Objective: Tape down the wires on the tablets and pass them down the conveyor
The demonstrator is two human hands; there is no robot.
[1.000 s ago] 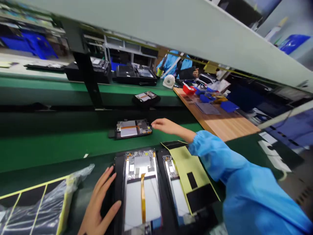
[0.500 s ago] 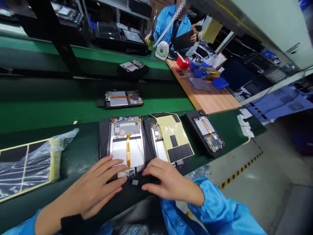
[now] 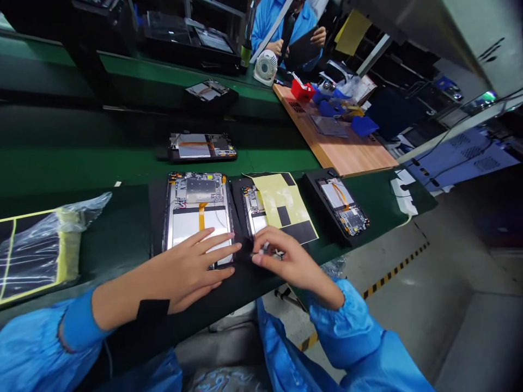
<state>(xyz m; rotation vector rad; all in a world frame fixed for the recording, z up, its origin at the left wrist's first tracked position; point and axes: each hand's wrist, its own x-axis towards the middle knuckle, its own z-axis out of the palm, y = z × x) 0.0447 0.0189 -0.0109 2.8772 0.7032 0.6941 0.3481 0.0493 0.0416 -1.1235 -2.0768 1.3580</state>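
An opened tablet (image 3: 199,218) with a circuit board and an orange ribbon lies in front of me. My left hand (image 3: 196,267) rests over its lower part, fingers spread, palm down, holding nothing. Just right of the tablet, my right hand (image 3: 286,258) has thumb and forefinger pinched on a small dark piece (image 3: 246,247); its outline is hard to make out. Beyond that hand, a yellow sheet with black patches (image 3: 281,204) covers part of a second opened tablet (image 3: 253,204).
A third opened device (image 3: 343,204) sits right; two more (image 3: 202,146) (image 3: 209,91) lie further back. Wrapped black pads (image 3: 36,256) are at left. Beyond are a wooden board (image 3: 330,147), a small fan (image 3: 265,67) and a person (image 3: 265,24) holding a dark panel.
My right hand has lifted off the tablet's lower right corner, moved right and closed into a pinch. My left hand has shifted right across the tablet. The whole view has shifted slightly.
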